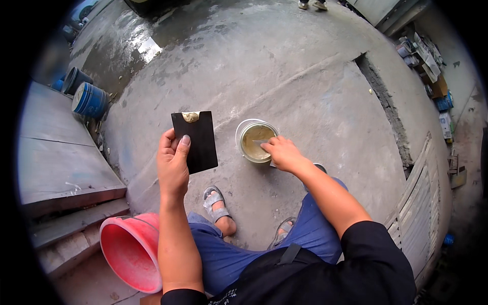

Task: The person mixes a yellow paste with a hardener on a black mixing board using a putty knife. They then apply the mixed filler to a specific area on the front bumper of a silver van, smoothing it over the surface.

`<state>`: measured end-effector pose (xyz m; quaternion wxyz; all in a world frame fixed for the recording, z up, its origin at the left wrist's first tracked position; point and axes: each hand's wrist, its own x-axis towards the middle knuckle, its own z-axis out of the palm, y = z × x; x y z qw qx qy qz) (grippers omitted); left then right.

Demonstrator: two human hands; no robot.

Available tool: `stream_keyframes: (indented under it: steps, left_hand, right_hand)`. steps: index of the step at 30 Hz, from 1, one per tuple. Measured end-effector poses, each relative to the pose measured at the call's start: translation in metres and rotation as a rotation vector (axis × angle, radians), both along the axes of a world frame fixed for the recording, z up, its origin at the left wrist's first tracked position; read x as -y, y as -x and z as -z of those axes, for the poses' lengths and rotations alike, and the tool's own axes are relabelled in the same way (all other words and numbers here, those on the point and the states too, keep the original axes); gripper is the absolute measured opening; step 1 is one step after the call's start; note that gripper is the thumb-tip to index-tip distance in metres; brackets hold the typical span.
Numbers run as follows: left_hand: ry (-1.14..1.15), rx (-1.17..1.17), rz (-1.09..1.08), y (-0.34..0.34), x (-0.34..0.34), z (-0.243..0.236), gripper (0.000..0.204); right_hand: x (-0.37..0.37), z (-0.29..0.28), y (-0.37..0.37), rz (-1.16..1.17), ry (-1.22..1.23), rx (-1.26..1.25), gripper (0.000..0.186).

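My left hand [173, 162] grips a flat black rectangular plate [202, 142] held upright, with a dab of beige paste [191, 117] on its top edge. Right of it, an open round tub [257, 158] with a wire handle stands on the concrete floor, holding smooth beige paste. My right hand [284, 155] pinches a small metal scraper [260, 143] over the mouth of the tub; whether its blade touches the paste I cannot tell.
A red bucket [122, 244] lies tilted by my left side. Blue drums [89, 101] stand beside metal panels [66, 152]. At right are a floor channel [381, 101], slatted boards [414, 218] and piled clutter [432, 76]. Another person's feet [312, 4] show at top.
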<state>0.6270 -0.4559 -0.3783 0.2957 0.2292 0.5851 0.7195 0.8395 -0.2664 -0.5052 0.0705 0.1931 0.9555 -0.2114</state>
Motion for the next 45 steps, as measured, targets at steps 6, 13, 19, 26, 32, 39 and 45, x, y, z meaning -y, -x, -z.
stream_keyframes:
  steps: [6, 13, 19, 26, 32, 39, 45]
  left_hand:
    - [0.108, 0.008, -0.053, -0.002, 0.018, 0.002, 0.025]
    - [0.168, -0.013, -0.074, 0.0, 0.035, -0.001, 0.024]
    - [0.166, -0.004, -0.071, 0.001, 0.032, -0.004, 0.025]
    - [0.152, 0.011, -0.054, 0.0, 0.029, -0.001, 0.026]
    - [0.178, 0.005, -0.037, -0.006, 0.029, -0.001, 0.027]
    - [0.204, 0.003, -0.024, -0.011, 0.031, -0.002, 0.028]
    - [0.183, -0.013, -0.043, -0.013, 0.026, -0.002, 0.024]
  right_hand:
    - [-0.004, 0.069, 0.042, -0.15, -0.149, 0.225, 0.02]
    - [-0.001, 0.099, 0.062, -0.198, -0.132, 0.285, 0.025]
    - [-0.006, 0.094, 0.063, -0.358, -0.19, 0.438, 0.025]
    - [-0.016, 0.081, 0.067, -0.351, -0.248, 0.372, 0.025]
    - [-0.017, 0.091, 0.066, -0.186, -0.206, 0.308, 0.027]
    - [-0.009, 0.104, 0.068, -0.251, -0.185, 0.418, 0.028]
    - [-0.017, 0.072, 0.066, -0.283, -0.218, 0.448, 0.025]
